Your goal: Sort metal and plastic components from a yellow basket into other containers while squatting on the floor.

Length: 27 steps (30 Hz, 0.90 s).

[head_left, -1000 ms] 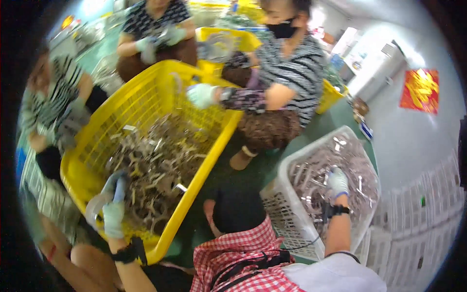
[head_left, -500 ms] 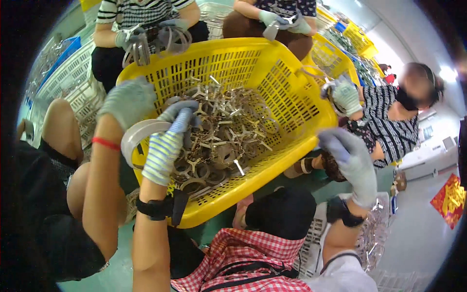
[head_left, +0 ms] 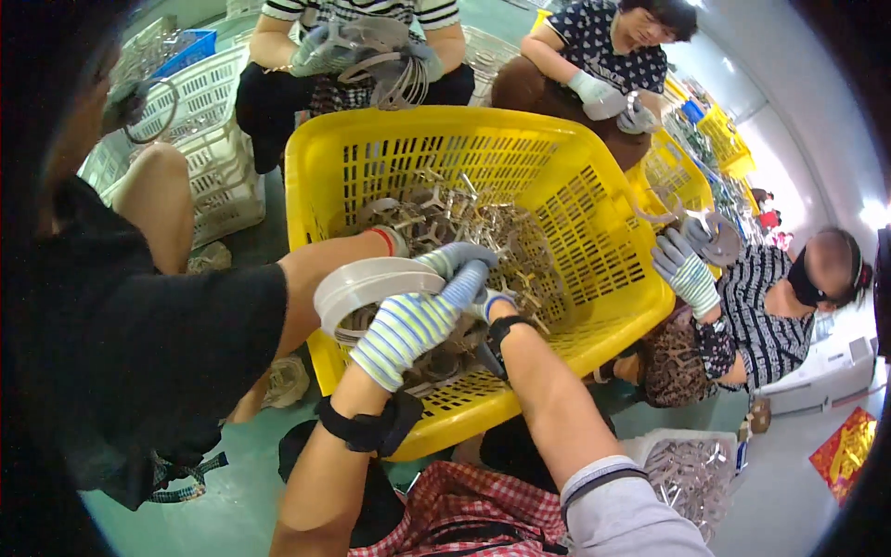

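White rings (head_left: 365, 288) held in left hand's (head_left: 413, 325) grip, jutting left over basket's (head_left: 594, 351) left edge, long axis roughly left-right. Right hand (head_left: 496, 303) farther from them, above parts pile (head_left: 534, 274); its grip hidden, can't tell. Half a second back it was beyond basket's right edge

The left hand (head_left: 418, 325), in a striped glove, holds pale rings (head_left: 357, 286) over a yellow basket (head_left: 299, 186) of small parts (head_left: 534, 252). The gloved right hand (head_left: 497, 303), partly hidden, reaches in beside it. Another person's arm (head_left: 325, 265) extends in from the left; three co-workers sit around.
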Motion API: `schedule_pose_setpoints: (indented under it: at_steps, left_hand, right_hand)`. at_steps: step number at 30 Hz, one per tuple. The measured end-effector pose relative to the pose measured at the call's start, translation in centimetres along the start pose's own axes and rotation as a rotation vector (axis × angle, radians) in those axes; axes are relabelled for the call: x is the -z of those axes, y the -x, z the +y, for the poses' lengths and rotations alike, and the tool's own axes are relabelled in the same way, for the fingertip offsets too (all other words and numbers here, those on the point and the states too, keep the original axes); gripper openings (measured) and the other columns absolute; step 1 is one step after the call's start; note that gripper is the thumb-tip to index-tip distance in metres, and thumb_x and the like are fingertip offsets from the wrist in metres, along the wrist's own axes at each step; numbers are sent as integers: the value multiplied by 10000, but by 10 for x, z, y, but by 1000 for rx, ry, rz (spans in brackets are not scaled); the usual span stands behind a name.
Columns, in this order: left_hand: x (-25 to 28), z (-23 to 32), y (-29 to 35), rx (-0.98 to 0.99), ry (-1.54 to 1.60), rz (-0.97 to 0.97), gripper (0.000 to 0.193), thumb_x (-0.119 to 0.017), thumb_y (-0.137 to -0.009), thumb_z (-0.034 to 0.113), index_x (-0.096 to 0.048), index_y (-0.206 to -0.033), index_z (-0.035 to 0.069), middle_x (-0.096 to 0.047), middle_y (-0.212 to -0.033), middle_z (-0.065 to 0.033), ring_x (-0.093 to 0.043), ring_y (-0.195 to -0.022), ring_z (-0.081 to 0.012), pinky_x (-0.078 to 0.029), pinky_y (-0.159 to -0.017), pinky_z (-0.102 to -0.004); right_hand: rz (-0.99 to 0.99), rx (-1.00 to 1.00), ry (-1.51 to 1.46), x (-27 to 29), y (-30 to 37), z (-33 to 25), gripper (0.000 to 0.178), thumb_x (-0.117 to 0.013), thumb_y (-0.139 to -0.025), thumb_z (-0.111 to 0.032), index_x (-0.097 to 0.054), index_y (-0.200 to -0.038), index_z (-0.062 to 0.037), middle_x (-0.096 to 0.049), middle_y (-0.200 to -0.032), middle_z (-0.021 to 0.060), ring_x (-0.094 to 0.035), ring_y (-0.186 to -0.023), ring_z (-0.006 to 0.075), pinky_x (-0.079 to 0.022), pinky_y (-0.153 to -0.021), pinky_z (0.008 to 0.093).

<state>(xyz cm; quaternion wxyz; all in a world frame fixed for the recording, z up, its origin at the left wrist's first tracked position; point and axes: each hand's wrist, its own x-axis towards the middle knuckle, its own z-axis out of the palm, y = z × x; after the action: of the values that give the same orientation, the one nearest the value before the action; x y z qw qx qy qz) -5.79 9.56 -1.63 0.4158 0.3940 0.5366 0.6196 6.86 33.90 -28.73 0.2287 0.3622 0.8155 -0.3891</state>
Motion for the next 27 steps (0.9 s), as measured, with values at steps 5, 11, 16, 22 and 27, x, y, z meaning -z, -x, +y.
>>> schedule_pose_setpoints:
  at_steps: [5, 11, 16, 22, 27]
  left_hand:
    - [-8, 11, 14, -43, 50, 62, 254, -503, -944, 202, -623, -1093, 34, -587, -772, 25, -496, -673, -44, -410, -607, -195]
    - [-23, 22, 11, -113, 21, -32, 260, -506, -942, 211, -626, -1089, 34, -598, -792, 15, -516, -697, -56, -424, -628, -203]
    - [-6, 20, 36, -144, -243, 53, 267, -510, -932, 224, -631, -1103, 58, -606, -771, 23, -482, -600, -43, -387, -523, -207]
    - [-19, 23, 44, -130, -329, 75, 232, -527, -929, 196, -623, -1095, 67, -615, -786, 17, -495, -635, -46, -406, -558, -205]
    - [-24, -7, 22, -305, -584, 171, 286, -534, -905, 159, -567, -1156, 28, -643, -945, -72, -582, -846, -164, -468, -784, -293]
  right_hand:
    - [-28, -143, 308, 0, 24, -33, 407, -543, -841, -300, -620, -1164, -66, -596, -1215, 140, -572, -1096, 334, -443, -924, 433]
    - [82, 444, 565, 85, 28, 18, 330, -522, -840, -289, -679, -1029, -69, -635, -1121, 155, -592, -1037, 334, -464, -889, 409]
    - [200, 127, 629, 87, 89, -65, 323, -519, -812, -255, -684, -986, -39, -650, -1067, 152, -611, -990, 332, -474, -878, 402]
    - [473, 85, 273, 102, 184, -86, 389, -540, -837, -343, -653, -1054, -40, -629, -1092, 191, -589, -1021, 348, -455, -890, 411]
    - [678, 291, 23, 90, 216, -77, 374, -536, -854, -335, -650, -1025, -23, -636, -1042, 206, -584, -1001, 362, -454, -872, 403]
